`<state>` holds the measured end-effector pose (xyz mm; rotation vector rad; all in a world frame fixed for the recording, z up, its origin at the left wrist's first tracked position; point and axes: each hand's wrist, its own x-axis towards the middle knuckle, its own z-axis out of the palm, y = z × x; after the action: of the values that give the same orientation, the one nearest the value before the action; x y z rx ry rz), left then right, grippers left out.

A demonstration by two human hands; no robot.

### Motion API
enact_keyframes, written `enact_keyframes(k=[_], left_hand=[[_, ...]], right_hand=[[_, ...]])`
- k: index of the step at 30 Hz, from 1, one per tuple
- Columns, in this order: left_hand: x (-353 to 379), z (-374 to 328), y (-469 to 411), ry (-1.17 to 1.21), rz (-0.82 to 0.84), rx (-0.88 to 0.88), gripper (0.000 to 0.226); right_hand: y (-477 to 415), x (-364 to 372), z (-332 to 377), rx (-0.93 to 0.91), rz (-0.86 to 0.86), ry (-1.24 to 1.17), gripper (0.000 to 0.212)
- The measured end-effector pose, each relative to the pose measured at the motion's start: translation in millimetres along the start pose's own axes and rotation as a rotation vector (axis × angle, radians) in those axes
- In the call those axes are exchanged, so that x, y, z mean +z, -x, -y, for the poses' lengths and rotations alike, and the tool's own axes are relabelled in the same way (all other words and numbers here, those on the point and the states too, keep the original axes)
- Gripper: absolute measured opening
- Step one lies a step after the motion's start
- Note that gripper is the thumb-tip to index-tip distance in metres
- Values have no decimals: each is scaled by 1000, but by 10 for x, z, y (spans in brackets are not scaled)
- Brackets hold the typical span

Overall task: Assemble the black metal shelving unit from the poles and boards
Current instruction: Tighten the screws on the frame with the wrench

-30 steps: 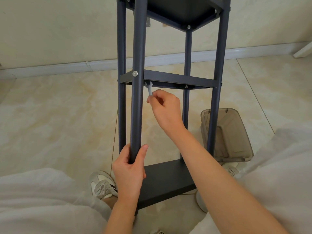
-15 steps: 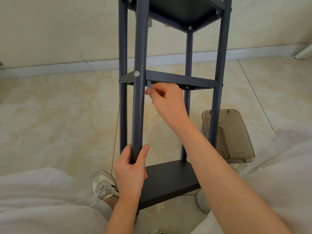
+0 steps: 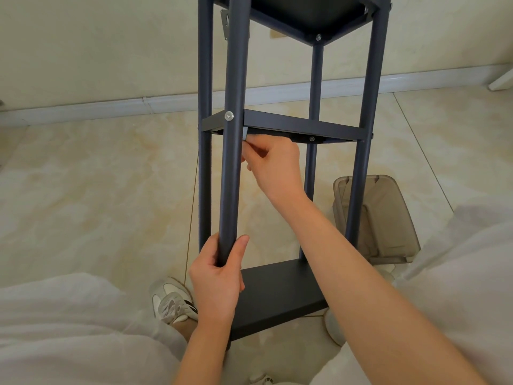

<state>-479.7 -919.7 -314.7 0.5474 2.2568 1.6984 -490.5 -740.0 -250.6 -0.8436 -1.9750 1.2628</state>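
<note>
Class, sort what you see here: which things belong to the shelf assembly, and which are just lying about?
Belongs to the job:
front pole, gripped by the left hand
small grey tool, pinched by the right hand under the middle shelf
silver bolt
bottom board

Just lying about:
translucent bin on the floor
white shoe

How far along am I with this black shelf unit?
Done: top board, middle board and bottom board sit between the poles, with a screw through the near pole. In hand: your left hand grips that pole while your right hand pinches a small wrench under the middle board. Left: finishing this joint; other joints' tightness cannot be judged.
</note>
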Motion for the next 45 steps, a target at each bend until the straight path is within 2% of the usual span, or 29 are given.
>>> enact_keyframes(k=[7, 11, 21, 26, 31, 36, 40, 43, 45], left_hand=[[-11, 6, -14, 4, -4, 15, 29], [-30, 17, -32, 8, -7, 25, 25], [-69, 32, -39, -22, 3, 3, 27], [-81, 43, -47, -11, -12, -7, 25], [-89, 54, -55, 0, -38, -15, 23], [-103, 56, -68, 4, -49, -17, 26], [-108, 55, -64, 9, -59, -20, 21], [-113, 67, -68, 8, -62, -24, 17], [-111, 72, -74, 5, -62, -23, 16]], right_hand=[[-5, 215, -75, -116, -183, -32, 22], [-53, 256, -114, -149, -170, -26, 23], [141, 208, -353, -15, -119, -30, 18], [329, -17, -590, 57, -181, -64, 15], [209, -348, -635, 42, -363, -44, 24], [90, -582, -820, 142, -523, 68, 25], [43, -675, -981, 286, -560, 171, 18], [12, -726, -1071, 416, -490, 65, 18], [-29, -789, -1074, 510, -418, -85, 25]])
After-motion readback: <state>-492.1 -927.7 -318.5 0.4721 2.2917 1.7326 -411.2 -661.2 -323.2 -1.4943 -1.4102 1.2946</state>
